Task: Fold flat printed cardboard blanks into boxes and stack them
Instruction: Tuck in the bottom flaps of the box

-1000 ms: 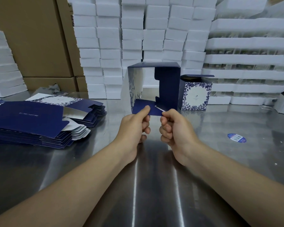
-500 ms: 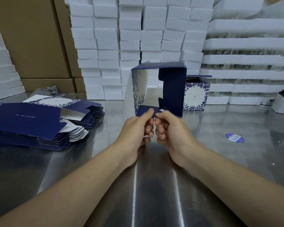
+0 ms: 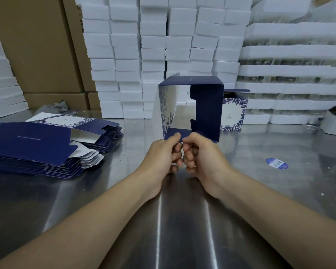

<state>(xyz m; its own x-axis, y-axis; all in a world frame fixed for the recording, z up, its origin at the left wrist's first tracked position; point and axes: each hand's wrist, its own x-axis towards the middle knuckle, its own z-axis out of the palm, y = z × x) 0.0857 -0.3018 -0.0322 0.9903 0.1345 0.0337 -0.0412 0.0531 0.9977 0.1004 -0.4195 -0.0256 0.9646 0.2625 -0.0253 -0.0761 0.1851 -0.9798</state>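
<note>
my left hand (image 3: 161,153) and right hand (image 3: 205,154) pinch the bottom flap (image 3: 184,131) of the box (image 3: 208,105), knuckles apparently touching. the blank stack (image 3: 27,141) lies left of the box.

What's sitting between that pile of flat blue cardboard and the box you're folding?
Nothing: in the head view, only bare steel tabletop separates the flat blanks from the half-folded box.

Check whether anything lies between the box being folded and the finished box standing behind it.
Nothing visible does. The left hand and right hand pinch the open box by its bottom flap; the finished box stands just behind its right panel, only bare table showing between. That panel hides part of the gap.
</note>
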